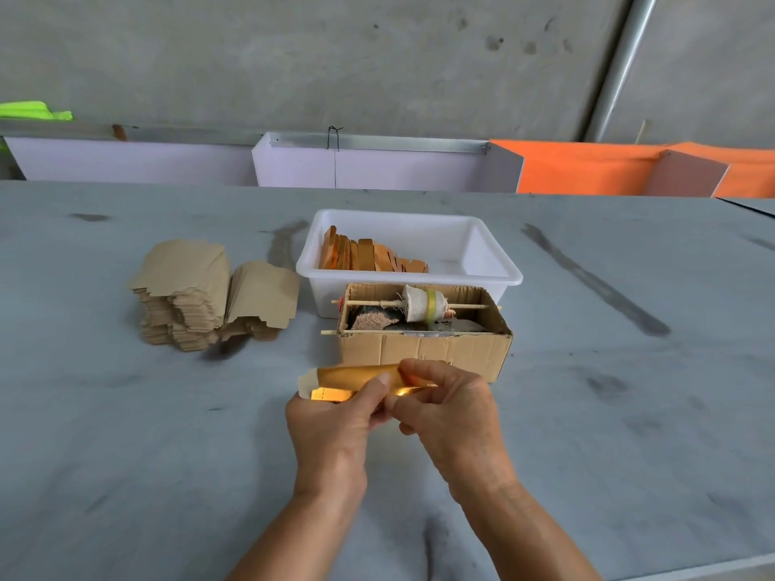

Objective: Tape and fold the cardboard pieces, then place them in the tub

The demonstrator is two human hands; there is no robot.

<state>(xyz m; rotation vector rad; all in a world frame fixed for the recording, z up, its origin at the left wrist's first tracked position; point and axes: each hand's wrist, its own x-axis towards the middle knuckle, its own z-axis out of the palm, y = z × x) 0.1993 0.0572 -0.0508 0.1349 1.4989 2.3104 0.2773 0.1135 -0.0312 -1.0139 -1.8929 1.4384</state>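
Both hands are meeting above the near middle of the grey bench, holding one gold-faced cardboard piece between them just in front of the cardboard box. The left hand is gripping the piece from below, its thumb lying flat across the shiny gold face and its fingers curling round the underside. The right hand is pinching the right end of the same piece, fingers bending over the top edge, so that end is hidden. The piece is lying lengthwise left to right, partly folded, with a plain brown flap showing at its left end and a dashed crease line along its lower fold. Behind the hands the cardboard box is sitting open-topped, touching the near wall of the white tub; a thin wooden stick is running across the box and carrying a roll wrapped in white cloth with a yellow-green band. Whether that roll is tape cannot be told. Inside the tub, a row of finished gold pieces is leaning along its left side. Left of the tub, toward the bench's left side, two heaps of flat brown cardboard blanks are standing side by side, touching each other.
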